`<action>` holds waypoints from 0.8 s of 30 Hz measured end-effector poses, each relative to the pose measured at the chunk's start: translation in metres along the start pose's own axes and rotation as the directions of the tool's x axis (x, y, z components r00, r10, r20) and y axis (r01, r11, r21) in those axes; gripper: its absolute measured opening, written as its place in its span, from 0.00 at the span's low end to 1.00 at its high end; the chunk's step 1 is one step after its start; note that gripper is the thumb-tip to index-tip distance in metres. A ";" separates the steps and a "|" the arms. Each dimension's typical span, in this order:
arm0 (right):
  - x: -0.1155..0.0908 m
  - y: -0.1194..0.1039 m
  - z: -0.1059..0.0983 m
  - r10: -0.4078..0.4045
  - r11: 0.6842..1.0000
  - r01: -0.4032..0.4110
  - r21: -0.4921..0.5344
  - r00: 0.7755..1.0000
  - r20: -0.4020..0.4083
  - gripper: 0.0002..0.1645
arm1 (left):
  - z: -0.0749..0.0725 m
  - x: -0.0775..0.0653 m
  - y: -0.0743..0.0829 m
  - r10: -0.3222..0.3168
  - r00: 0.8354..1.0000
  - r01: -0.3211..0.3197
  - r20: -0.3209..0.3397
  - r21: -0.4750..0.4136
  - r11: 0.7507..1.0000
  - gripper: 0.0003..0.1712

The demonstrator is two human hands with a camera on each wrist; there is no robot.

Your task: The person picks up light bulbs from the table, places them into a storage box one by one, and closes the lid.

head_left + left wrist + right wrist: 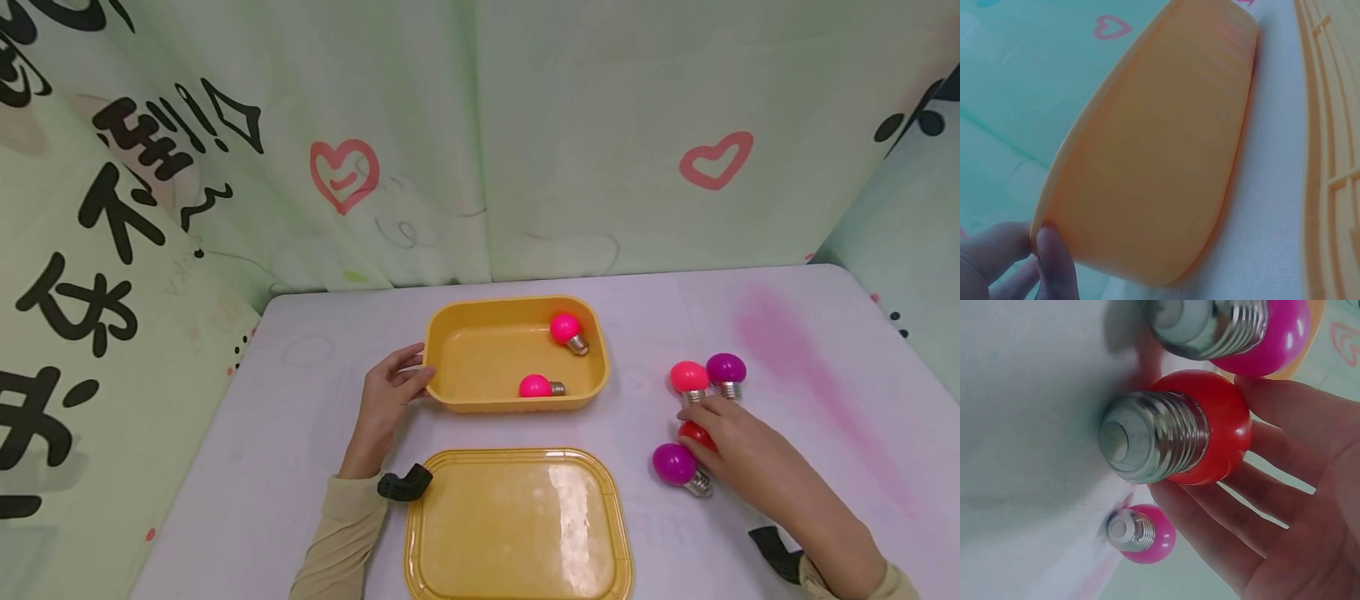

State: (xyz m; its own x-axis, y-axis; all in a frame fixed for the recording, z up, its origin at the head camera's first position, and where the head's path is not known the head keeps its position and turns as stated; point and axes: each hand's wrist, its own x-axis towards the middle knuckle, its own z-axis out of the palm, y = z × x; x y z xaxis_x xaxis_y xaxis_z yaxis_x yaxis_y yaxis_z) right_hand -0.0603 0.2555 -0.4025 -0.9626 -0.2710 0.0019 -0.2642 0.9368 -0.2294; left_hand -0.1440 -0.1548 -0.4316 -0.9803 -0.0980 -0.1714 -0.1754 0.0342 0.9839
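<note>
With thumb and fingers, my left hand (386, 408) pinches the left rim of a yellow plastic bin (480, 407). The left wrist view shows the thumb on the bin's outer wall (1147, 156). Inside the bin lie two pink light bulbs, one at the back right (565, 327) and one along the front wall (535, 386). My right hand (750, 454) holds a red light bulb (1216, 431) by its round end, its metal screw base facing the right wrist camera. Around it lie a purple bulb (673, 464), a coral-red bulb (688, 377) and another purple bulb (726, 368).
A shallow yellow rectangular lid or tray (517, 525) lies in front of the bin. The white table (300, 467) carries a pink smear at its right. Behind it hangs a pale green curtain (570, 167) with hearts and black writing. Both wrists bear black straps.
</note>
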 end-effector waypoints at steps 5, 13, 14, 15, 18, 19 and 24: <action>0.001 0.002 -0.002 -0.003 1.000 0.002 0.020 1.000 0.022 0.23 | 0.000 0.000 0.000 0.001 1.000 -0.001 0.002 -0.013 1.000 0.26; 0.004 0.000 -0.007 -0.021 0.999 0.020 0.041 1.000 0.020 0.22 | 0.000 -0.001 0.000 0.001 1.000 -0.001 -0.002 -0.011 1.000 0.26; 0.004 0.000 -0.007 -0.022 0.999 0.021 0.044 1.000 0.017 0.22 | 0.000 -0.001 0.000 0.001 1.000 -0.001 -0.003 -0.010 1.000 0.26; 0.005 -0.001 -0.008 -0.022 0.999 0.021 0.047 1.000 0.013 0.22 | 0.000 -0.001 0.000 0.000 1.000 0.000 -0.005 -0.010 1.000 0.26; 0.006 -0.002 -0.010 -0.025 0.998 0.025 0.053 1.000 -0.001 0.22 | 0.001 -0.001 0.001 0.000 1.000 0.000 -0.008 -0.008 1.000 0.26; 0.006 -0.003 -0.011 -0.027 0.998 0.027 0.055 1.000 -0.007 0.22 | 0.001 -0.001 0.001 0.001 1.000 -0.001 -0.009 -0.006 1.000 0.26; 0.009 -0.007 -0.015 -0.026 0.998 0.027 0.049 0.999 -0.026 0.23 | 0.001 -0.001 0.001 0.000 1.000 0.000 -0.008 -0.009 1.000 0.26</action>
State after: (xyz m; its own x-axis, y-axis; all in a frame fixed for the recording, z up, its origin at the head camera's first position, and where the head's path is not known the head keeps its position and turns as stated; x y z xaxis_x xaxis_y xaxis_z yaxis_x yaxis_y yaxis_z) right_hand -0.0678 0.2493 -0.3862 -0.9568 -0.2890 0.0334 -0.2867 0.9171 -0.2772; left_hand -0.1435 -0.1538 -0.4307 -0.9795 -0.1061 -0.1712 -0.1748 0.0249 0.9843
